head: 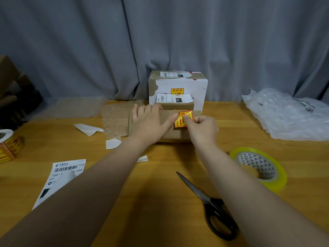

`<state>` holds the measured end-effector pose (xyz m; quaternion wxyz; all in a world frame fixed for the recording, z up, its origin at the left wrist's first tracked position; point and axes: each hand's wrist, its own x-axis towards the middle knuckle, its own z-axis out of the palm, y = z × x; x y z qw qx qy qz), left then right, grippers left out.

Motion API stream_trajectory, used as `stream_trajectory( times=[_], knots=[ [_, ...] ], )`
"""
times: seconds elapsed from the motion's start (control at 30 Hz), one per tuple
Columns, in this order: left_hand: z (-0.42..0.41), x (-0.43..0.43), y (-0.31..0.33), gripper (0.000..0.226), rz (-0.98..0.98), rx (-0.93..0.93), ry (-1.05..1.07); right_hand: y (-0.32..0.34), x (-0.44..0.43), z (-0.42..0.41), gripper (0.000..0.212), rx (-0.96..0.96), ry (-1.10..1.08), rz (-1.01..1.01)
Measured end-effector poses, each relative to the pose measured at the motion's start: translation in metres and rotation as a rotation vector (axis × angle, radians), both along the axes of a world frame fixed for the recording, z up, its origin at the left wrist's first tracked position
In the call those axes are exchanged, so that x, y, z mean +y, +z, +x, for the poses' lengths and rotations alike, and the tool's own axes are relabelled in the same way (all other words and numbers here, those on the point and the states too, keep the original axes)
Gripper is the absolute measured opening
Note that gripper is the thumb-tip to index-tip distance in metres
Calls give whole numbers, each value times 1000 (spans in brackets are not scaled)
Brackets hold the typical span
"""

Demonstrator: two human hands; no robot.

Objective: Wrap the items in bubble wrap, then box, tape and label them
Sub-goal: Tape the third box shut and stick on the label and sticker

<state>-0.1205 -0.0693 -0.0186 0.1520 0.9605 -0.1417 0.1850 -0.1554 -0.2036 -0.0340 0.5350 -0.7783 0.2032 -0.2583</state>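
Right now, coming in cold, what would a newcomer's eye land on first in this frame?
The bright yellow and red fragile sticker at centre, on top of the brown cardboard box. The left hand lies flat on the box with its thumb at the sticker's left edge, and the right hand pinches its right side. Next comes the yellowish tape roll at right on the wooden table, with black-handled scissors nearer the person.
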Motion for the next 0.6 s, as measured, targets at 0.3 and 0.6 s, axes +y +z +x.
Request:
stream_trajectory(
  times=[0.3,0.6],
  knots=[
    [3,-5,-1,71,100,-7,59,-20,2,5,42,-2,34,-62],
    [4,-12,-5,77,121,-58,120,-19,1,6,40,-15,-3,-283]
  ],
)
